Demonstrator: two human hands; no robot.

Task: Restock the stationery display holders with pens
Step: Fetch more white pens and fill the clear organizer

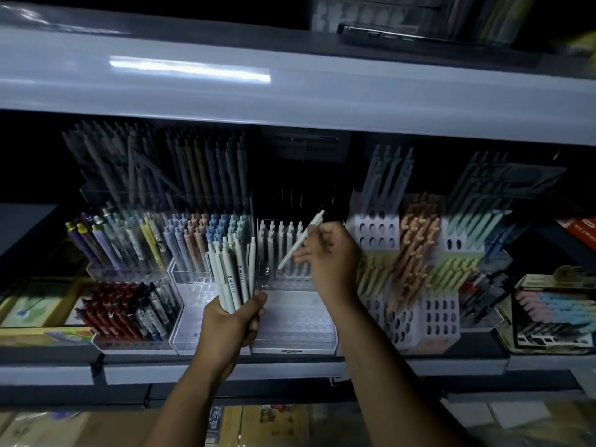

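My left hand grips a bunch of white pens, held upright in front of the shelf. My right hand pinches a single white pen, tilted with its tip down to the left, over a clear stepped pen holder. Several white pens stand in that holder's back row. Its front rows show bare holes.
Clear holders of coloured pens stand to the left, red and dark pens below them. White perforated holders with pastel pens stand to the right. A grey shelf overhangs the display. Boxes lie at both ends.
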